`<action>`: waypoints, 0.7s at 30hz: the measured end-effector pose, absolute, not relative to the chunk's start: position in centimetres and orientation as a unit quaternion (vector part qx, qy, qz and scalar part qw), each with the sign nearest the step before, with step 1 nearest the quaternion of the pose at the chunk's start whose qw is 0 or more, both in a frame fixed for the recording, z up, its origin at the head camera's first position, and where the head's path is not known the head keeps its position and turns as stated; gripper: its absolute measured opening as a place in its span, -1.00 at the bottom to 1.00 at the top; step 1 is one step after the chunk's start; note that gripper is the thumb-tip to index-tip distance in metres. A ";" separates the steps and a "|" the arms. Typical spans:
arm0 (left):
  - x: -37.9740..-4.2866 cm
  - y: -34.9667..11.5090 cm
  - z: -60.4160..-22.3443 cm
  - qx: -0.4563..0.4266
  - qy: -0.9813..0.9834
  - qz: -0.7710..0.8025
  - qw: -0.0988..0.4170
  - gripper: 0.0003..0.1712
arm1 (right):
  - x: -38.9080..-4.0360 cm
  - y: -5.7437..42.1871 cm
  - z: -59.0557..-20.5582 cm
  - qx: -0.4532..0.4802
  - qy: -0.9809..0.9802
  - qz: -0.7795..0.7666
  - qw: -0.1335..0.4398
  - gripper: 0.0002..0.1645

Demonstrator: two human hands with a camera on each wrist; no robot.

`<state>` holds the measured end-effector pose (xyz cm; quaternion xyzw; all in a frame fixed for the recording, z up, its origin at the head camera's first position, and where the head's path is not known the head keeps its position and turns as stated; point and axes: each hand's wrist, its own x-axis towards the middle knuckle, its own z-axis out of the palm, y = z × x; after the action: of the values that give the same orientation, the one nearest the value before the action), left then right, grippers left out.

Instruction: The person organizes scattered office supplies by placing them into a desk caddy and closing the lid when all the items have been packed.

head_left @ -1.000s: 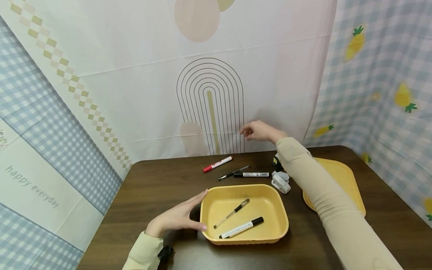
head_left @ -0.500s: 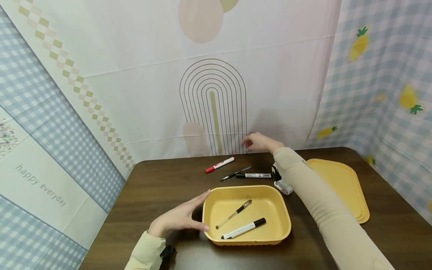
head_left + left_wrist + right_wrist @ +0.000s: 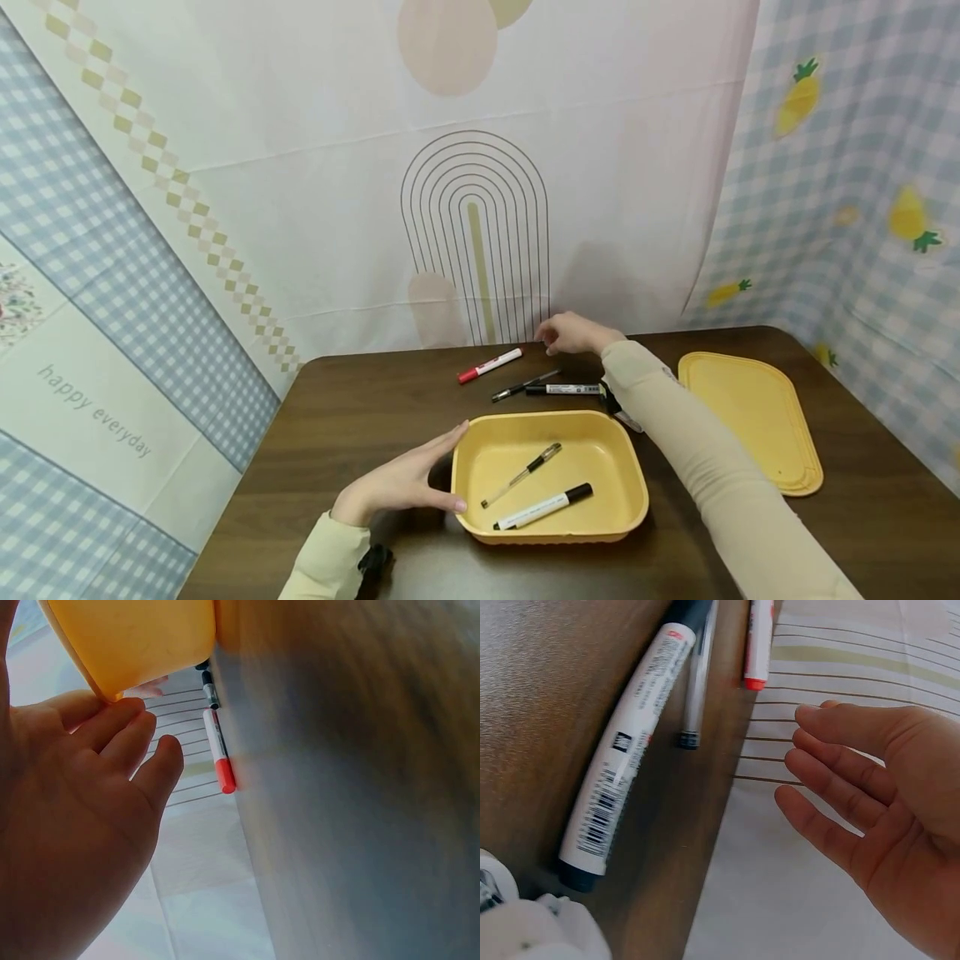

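In the head view my left hand (image 3: 393,485) touches the left side of a yellow plastic box (image 3: 551,537), thumb and fingers spread along its rim. A clear pen with a black grip (image 3: 522,475) and a white marker with a black cap (image 3: 543,507) lie inside. My right hand (image 3: 576,333) is in the air over the table's back edge, holding nothing, its fingers loosely bent. Near it lie a red-and-white marker (image 3: 490,366), a dark pen (image 3: 525,386) and a black-and-white marker (image 3: 634,754).
The yellow lid (image 3: 750,421) lies at the right of the brown table (image 3: 337,417). A white bundled item (image 3: 536,930) sits beside the black-and-white marker, partly hidden by the right sleeve in the head view. A patterned cloth (image 3: 337,208) hangs behind the table.
My right hand has come down toward the table's back edge, and its forearm now covers more of the white bundled item. The left hand stays at the box.
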<state>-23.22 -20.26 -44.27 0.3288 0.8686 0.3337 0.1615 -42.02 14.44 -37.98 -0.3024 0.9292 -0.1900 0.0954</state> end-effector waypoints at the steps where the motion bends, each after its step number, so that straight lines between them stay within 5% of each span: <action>1: -23.2 -20.3 -44.3 0.329 0.869 0.333 0.161 0.26 | -42.0 14.5 -38.2 -0.300 0.929 -0.191 0.098 -0.56; 21: -23.3 -20.3 -44.3 0.324 0.866 0.339 0.173 0.27 | -42.2 14.9 -39.1 -0.267 0.931 -0.213 0.129 -0.55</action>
<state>-23.25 -20.33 -44.35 0.3241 0.8659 0.3394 0.1734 -42.22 14.89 -39.12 -0.2673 0.9309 -0.2132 0.1288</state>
